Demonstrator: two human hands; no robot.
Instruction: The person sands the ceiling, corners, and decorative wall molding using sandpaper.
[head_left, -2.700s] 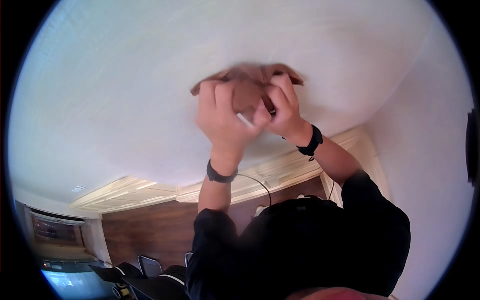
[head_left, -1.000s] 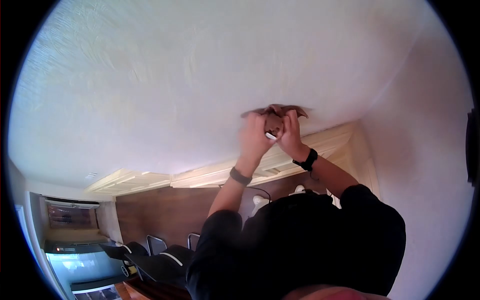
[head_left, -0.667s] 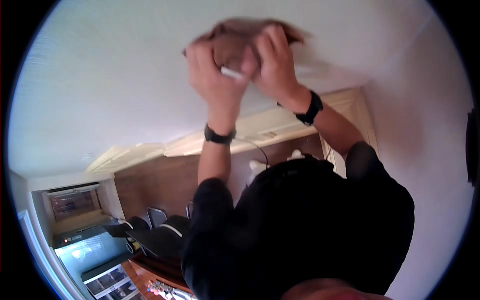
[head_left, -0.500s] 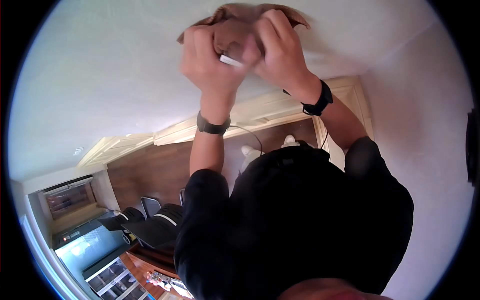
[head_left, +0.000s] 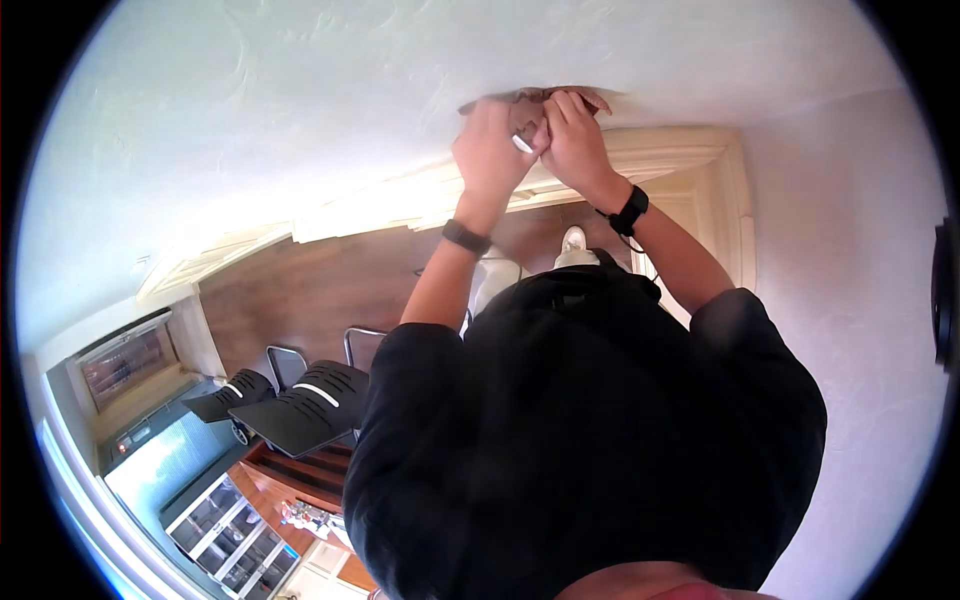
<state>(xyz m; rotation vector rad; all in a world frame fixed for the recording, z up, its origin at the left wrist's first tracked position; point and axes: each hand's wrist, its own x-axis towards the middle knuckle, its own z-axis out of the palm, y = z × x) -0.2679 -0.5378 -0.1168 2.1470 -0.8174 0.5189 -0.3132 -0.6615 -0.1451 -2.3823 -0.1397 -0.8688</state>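
Note:
A brown, crumpled piece that looks like cloth (head_left: 527, 112) lies against the pale wall at the top of the head view. My left hand (head_left: 484, 150) grips its left part with curled fingers. On the other side my right hand (head_left: 574, 142) pinches the cloth, its fingertips close to those of the left. Between the hands a small white strip (head_left: 522, 144) shows at the cloth's lower edge; I cannot tell what it is. Both wrists wear black bands. Much of the cloth is hidden behind the fingers.
Below the hands runs a cream moulding (head_left: 660, 150) along the wall. Black chairs (head_left: 305, 405) stand on the brown wooden floor (head_left: 320, 275) at the left. Behind them are a wooden cabinet (head_left: 290, 475) and a glass-fronted unit (head_left: 225, 535).
Both hands and the brown cloth now appear smaller, lower and slightly further right in the view. The hands have stayed closed on the cloth. More of the wall shows above them.

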